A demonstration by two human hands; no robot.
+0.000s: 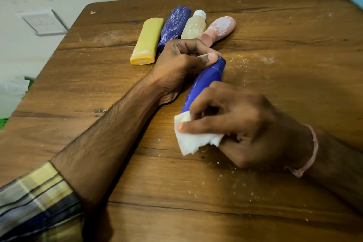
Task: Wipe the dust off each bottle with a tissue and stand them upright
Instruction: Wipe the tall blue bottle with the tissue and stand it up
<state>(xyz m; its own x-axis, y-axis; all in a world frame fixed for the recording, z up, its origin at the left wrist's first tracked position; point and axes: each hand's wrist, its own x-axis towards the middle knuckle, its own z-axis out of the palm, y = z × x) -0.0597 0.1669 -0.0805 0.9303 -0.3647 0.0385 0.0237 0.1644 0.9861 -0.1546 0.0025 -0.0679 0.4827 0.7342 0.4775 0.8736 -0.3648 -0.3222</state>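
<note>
The wooden table (294, 68) carries it all. The left hand (182, 65) curls round the far end of the blue bottle (206, 78), thumb on top. The right hand (239, 124) pinches a white tissue (194, 141) against the bottle's near end. The bottle lies on its side between them. Beyond, dusty and lying in a row: yellow bottle (147, 43), dark blue bottle (175, 23) partly hidden by the left hand, pink bottle (220, 27), beige bottle (193, 27)

Soft, warm indoor light; the table (294, 25) darkens toward the right. The right hand (241, 124) looks blurred; table edges bow.
</note>
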